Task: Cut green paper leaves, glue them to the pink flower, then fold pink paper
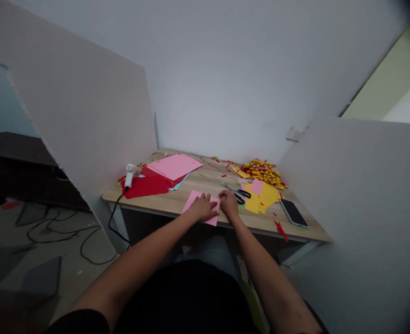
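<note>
Some pink paper (190,200), partly hidden under spread left hand (204,207), right hand (229,203) at its edge, grip unclear

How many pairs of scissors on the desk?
1: black-handled scissors, just right of the right hand, by the yellow paper. Any under the paper would be hidden.

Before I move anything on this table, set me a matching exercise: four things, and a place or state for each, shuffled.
Things
1. Scissors
2. Phone
3. White corded tool
4. Left hand

Places and states
A. Resting on pink paper at the near edge
B. At the left end of the table, by red sheets
C. Black-handled, by yellow sheets
D. Dark-screened, toward the right end

Pairs: 1-C, 2-D, 3-B, 4-A
</note>
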{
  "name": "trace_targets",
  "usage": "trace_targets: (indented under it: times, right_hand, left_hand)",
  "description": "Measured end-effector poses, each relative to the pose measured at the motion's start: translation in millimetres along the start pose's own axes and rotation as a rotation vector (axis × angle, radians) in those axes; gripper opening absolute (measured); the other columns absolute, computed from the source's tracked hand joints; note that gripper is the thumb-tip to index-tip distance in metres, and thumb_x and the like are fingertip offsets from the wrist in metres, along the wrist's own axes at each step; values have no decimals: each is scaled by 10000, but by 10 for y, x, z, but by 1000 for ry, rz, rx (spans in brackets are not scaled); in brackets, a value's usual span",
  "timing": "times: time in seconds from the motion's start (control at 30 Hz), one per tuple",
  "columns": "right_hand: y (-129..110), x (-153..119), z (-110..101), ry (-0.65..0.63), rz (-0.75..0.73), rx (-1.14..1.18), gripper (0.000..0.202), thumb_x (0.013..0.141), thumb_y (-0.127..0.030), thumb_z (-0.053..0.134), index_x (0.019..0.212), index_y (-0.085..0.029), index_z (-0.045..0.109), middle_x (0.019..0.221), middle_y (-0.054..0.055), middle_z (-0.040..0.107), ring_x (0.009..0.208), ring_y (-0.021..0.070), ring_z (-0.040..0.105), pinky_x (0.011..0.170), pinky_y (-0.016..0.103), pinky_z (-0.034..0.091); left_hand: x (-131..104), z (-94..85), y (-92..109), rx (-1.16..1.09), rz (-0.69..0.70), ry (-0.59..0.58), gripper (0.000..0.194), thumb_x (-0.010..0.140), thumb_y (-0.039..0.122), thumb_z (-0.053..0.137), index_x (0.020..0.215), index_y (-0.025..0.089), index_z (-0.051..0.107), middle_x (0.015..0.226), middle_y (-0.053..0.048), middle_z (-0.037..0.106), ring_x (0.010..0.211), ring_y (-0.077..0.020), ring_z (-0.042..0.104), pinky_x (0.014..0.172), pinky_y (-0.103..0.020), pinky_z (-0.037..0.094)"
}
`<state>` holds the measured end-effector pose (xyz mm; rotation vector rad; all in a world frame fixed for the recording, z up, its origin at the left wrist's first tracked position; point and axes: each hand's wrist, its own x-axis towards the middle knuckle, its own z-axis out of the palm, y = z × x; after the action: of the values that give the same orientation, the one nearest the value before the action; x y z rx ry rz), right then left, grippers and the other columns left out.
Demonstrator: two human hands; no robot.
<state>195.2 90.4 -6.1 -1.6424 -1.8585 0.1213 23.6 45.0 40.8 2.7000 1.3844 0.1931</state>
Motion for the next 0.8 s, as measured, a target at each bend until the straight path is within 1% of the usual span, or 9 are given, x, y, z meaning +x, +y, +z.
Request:
trace_targets:
  times: [0.13,0.2,0.27,0.33,0.4,0.5,0.57,0.7,0.8]
  right_hand:
    - [51,12,12,-13,32,86,281,976,-380,613,1150,-162,645,1121,64,680,942,180,673,838,386,581]
    - [55,10,21,-19,29,118,271,978,-384,608,1125,-160,651,1089,58,686,918,172,673,827,377,580]
    - [44,5,22,-15,29,141,272,980,-392,603,1109,-157,651,1057,51,688,896,167,672,819,373,577]
    - [26,-1,15,-4,34,159,282,985,-409,589,1098,-157,651,1023,44,691,874,164,671,820,375,570]
    - [10,-7,3,4,40,176,301,990,-434,572,1084,-160,653,981,37,696,851,163,670,829,380,559]
    - [-3,-16,-15,-8,37,205,316,993,-455,547,1053,-168,664,889,19,706,787,159,669,821,370,541]
    - [-5,-21,-23,-29,27,225,296,999,-420,515,1064,-173,665,804,1,708,726,158,666,788,345,530]
    - [-18,-32,-30,-65,-12,239,325,983,-294,380,1153,-197,640,718,-21,717,689,165,671,720,280,506]
    - [-40,-51,-42,-72,-45,222,331,951,-280,390,1180,-215,619,756,-23,730,744,166,686,725,259,494]
  left_hand:
    - [29,-31,-117,-80,216,-77,299,938,458,566,1145,305,717,1305,-54,626,1191,-247,575,1050,-358,440]
    - [90,-38,-217,-121,269,-105,222,923,413,598,1030,280,740,1185,-18,688,1078,-191,630,963,-271,475]
    - [156,-20,-316,-144,253,-97,226,916,383,603,1056,251,722,1068,-20,717,965,-176,659,864,-252,503]
    - [198,34,-397,-149,207,-49,311,906,363,607,1177,225,672,1080,-45,713,985,-195,657,857,-273,508]
    - [208,113,-457,-143,171,8,422,899,374,610,1287,207,609,1218,-84,677,1129,-225,616,957,-307,483]
    - [198,233,-522,-124,143,46,524,914,451,574,1374,202,551,1439,-118,563,1347,-262,488,1127,-373,367]
    - [208,281,-538,-105,124,35,565,924,492,536,1413,209,523,1539,-121,477,1427,-275,412,1181,-412,298]
    - [260,295,-439,-69,59,1,606,901,496,541,1436,213,504,1570,-136,439,1431,-307,410,1171,-470,305]
    - [263,290,-285,-48,-14,29,632,933,528,473,1469,193,465,1566,-175,424,1423,-356,401,1155,-556,295]
